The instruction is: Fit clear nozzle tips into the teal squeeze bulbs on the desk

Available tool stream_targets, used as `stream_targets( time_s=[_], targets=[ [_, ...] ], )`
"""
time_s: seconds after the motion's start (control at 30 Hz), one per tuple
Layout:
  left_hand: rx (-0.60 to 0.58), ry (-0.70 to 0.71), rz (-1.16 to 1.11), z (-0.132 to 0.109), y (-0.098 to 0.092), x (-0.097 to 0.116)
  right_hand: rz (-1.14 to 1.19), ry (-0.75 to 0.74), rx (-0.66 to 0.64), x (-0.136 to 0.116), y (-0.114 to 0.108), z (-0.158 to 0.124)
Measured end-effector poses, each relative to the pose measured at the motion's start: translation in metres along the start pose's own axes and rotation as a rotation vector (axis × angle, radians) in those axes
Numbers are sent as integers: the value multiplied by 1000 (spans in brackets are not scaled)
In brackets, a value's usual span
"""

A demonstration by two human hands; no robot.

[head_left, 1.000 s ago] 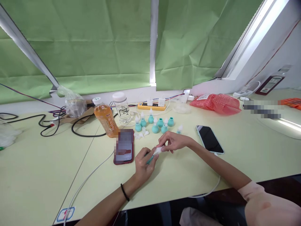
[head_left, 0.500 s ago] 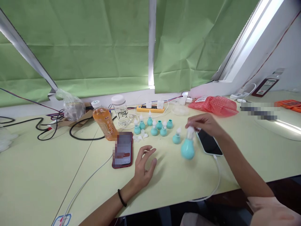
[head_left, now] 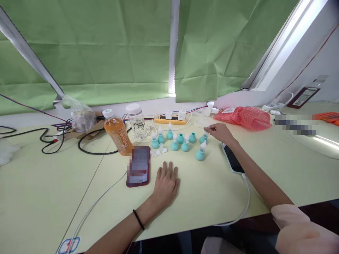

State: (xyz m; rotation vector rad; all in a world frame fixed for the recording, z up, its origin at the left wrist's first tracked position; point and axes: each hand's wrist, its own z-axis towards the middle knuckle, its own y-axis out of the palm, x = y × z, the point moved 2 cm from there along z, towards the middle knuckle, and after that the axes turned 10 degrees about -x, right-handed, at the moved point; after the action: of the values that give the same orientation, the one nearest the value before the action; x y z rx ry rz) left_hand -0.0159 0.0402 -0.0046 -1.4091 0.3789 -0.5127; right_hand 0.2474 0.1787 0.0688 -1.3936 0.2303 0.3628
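My right hand (head_left: 219,133) pinches the clear tip of a small teal nasal aspirator (head_left: 203,139), whose round bulb is low over or on the table; whether it touches cannot be seen. Just in front of it stands another aspirator (head_left: 200,153) with its clear nozzle up. Fingers spread, my left hand (head_left: 166,183) lies palm down on the table and holds nothing. Beyond it are several upright aspirators with nozzles (head_left: 174,144) and two teal bulbs with open necks, one at the right of the group (head_left: 192,137). Small clear nozzle pieces (head_left: 158,151) lie beside them.
A red-cased phone (head_left: 138,167) lies left of my left hand, a second phone (head_left: 233,158) on a white cable under my right forearm. Behind stand an orange drink bottle (head_left: 118,135), a clear jar (head_left: 138,126), a yellow power strip (head_left: 169,120) and pink bubble wrap (head_left: 246,118).
My right hand has carried the aspirator back and left, down to the far side of the standing one. My left hand has gone from raised and curled to flat on the table.
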Motion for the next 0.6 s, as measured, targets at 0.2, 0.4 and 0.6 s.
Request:
stream_targets(
  time_s=[0.2,0.4,0.6],
  targets=[
    [0,-31,14,2,1,-1,-134,128,279,-18,-18,-7],
    [4,-16,-50,1,-6,0,-83,-418,429,-86,-6,-44],
    [-12,2,-87,2,-10,1,-207,-698,-152,-168,67,-47]
  ],
)
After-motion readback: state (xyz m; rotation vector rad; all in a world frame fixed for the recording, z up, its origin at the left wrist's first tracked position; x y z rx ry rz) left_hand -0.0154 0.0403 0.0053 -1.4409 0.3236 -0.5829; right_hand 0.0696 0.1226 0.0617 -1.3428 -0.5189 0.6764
